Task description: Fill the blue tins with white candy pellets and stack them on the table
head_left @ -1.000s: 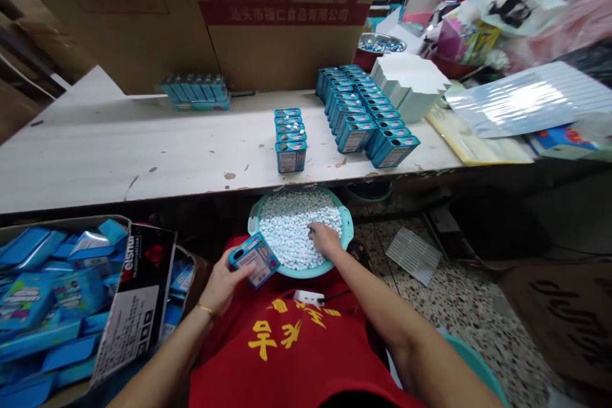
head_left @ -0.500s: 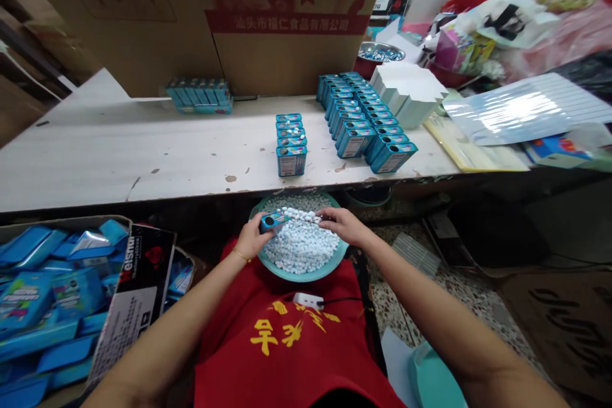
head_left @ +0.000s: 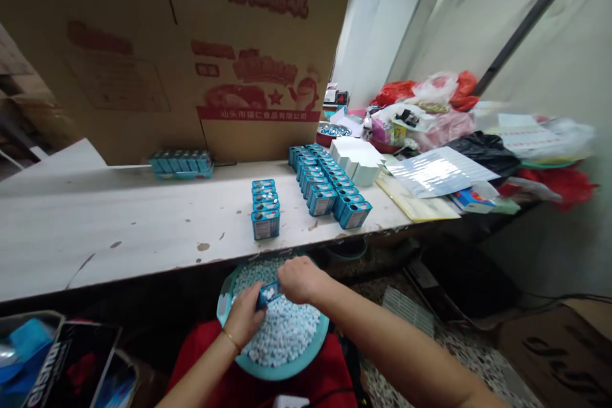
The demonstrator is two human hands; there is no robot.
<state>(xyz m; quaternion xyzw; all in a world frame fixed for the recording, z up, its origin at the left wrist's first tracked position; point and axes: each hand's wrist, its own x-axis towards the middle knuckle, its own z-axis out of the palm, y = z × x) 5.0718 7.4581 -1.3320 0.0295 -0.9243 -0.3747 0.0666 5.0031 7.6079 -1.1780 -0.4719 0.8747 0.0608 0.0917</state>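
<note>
My left hand [head_left: 245,315] is closed round a small blue tin [head_left: 271,291], held over a turquoise basin [head_left: 224,303]. White candies show at the tin's opening. My right hand [head_left: 301,278] is curled shut against the tin's right end, and whatever its fingers hold is hidden. Below both hands, the basin is heaped with small white and pale blue candies [head_left: 284,335]. On the white table [head_left: 157,223] in front stands a short row of similar tins [head_left: 266,224], with a few candies lying on their tops.
Two longer rows of blue tins [head_left: 321,199] stand to the right, beside stacked white card [head_left: 358,156]. A large cardboard box [head_left: 258,134] backs the table, with a pack of tins [head_left: 182,164] before it. A box of blue tins [head_left: 29,344] sits at lower left.
The view has tilted up. My right hand has moved in from the basin's right side to the tin and turned over, fingers curled. Candies that lay in a line between the hands no longer show there.
</note>
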